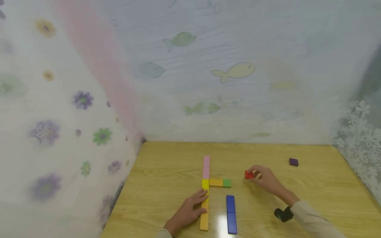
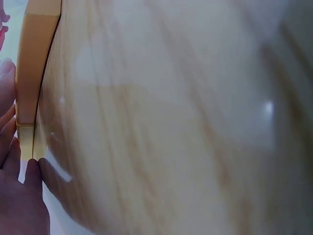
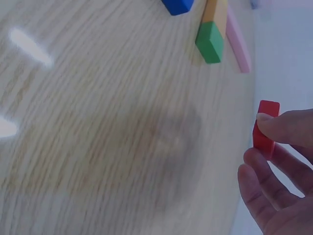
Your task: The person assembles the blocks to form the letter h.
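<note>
In the head view my right hand (image 1: 266, 180) pinches a small red block (image 1: 248, 175) between thumb and fingers, to the right of a green block (image 1: 227, 183). The right wrist view shows the red block (image 3: 265, 132) with the thumb across its face. My left hand (image 1: 189, 209) rests with its fingers spread on a yellow block (image 1: 205, 183) and an orange block (image 1: 204, 222) laid end to end. Pink blocks (image 1: 206, 167) continue that line at the top. Another orange block (image 1: 216, 182) branches off to the right and meets the green one.
Two blue blocks (image 1: 231, 214) lie end to end right of the column. A purple block (image 1: 293, 162) sits at the back right of the wooden table (image 1: 321, 185). By the right sleeve is a dark, angular object (image 1: 282, 215). Painted walls (image 1: 238, 125) border the table.
</note>
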The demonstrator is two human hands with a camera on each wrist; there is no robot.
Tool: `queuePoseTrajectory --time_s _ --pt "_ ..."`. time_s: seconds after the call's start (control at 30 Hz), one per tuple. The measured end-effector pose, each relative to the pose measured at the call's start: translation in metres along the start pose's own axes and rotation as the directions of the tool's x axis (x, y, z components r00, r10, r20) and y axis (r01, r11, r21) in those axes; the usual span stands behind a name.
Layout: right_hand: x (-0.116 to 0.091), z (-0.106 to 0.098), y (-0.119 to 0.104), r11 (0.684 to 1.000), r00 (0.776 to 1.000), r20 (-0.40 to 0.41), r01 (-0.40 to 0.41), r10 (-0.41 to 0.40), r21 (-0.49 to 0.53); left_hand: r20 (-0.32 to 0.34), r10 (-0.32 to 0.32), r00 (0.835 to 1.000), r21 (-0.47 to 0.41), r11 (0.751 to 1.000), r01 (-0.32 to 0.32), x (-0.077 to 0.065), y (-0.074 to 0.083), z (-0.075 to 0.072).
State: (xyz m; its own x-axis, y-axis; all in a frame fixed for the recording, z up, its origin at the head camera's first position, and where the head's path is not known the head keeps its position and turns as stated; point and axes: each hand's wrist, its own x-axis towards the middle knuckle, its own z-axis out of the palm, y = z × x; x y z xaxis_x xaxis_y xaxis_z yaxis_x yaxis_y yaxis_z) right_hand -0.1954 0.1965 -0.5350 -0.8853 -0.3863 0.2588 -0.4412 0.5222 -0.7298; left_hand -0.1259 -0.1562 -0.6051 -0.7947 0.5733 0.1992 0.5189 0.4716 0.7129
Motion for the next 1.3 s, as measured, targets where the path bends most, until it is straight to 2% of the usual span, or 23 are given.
queuePoseTrajectory --time_s 0.2,0.5,0.6,1.0,1.3 --pt "0.0 0.007 -0.005 1.0 1.0 0.022 -0.006 0.006 0.022 -0.007 0.007 1.0 0.0 1.0 -0.007 0.0 -0.001 0.001" --pt "0.001 0.027 0.001 0.996 0.999 0.015 0.049 -0.05 0.069 -0.009 -0.005 1.0 -0.016 1.0 0.005 -0.001 -0.002 0.001" --pt "0.002 0.033 0.003 0.996 0.999 0.021 0.043 -0.045 0.081 -0.012 -0.006 1.0 -0.021 1.0 0.006 0.0 -0.002 0.002" --pt "0.003 0.052 0.009 0.993 0.998 0.022 -0.066 0.064 0.098 -0.003 -0.017 1.0 -0.028 0.999 0.017 0.001 -0.001 0.003" --pt "0.004 0.061 0.01 0.991 0.999 0.018 -0.045 0.043 0.124 0.002 -0.027 1.0 -0.033 0.999 0.027 0.001 0.001 0.002"
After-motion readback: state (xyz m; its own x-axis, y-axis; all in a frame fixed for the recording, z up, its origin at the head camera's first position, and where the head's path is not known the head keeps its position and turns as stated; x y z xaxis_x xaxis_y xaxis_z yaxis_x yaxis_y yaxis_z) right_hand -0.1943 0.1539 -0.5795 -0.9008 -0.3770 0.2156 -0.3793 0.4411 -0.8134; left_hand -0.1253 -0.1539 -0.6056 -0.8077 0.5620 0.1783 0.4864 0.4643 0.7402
